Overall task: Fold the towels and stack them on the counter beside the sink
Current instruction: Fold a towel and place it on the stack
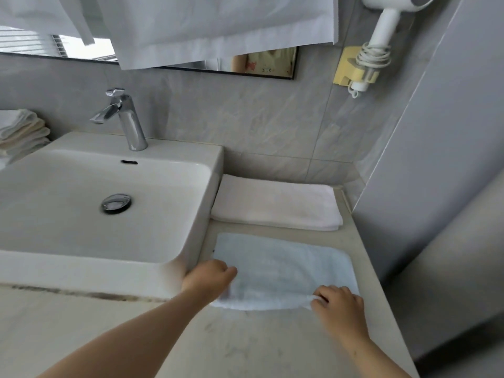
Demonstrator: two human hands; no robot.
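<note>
Counter (245, 345): pale stone top. On my feed it runs from the near edge to the grey tiled wall, to the right of the basin.
Sink (81, 271): white rectangular basin set on the counter and filling the left half of my view.
Hanging towels (218, 28): white cloth draped across the top and covering most of the mirror (270, 64).
Light blue towel (283, 266): spread flat on the counter just right of the sink's near corner. I see its near edge bunched and lifted a little.
White folded towel (275, 203): a neat oblong behind the blue one, against the wall, with its left end touching the sink's side.
Folded towel stack (21, 132): white and cream, on the far left behind the basin.
Hair dryer (387, 25): white, wall-hung at upper right in a yellow holder (346, 66), with its cord coiled round the handle.
Faucet (128, 121): chrome, single lever, at the back of the sink.
Left hand (207, 278): blurred on my screen, with fingers curled over the blue towel's near left corner.
Right hand (338, 302): fingers pinch a raised fold at the blue towel's near right corner.
Drain plug (116, 203): chrome, in the basin floor.
</note>
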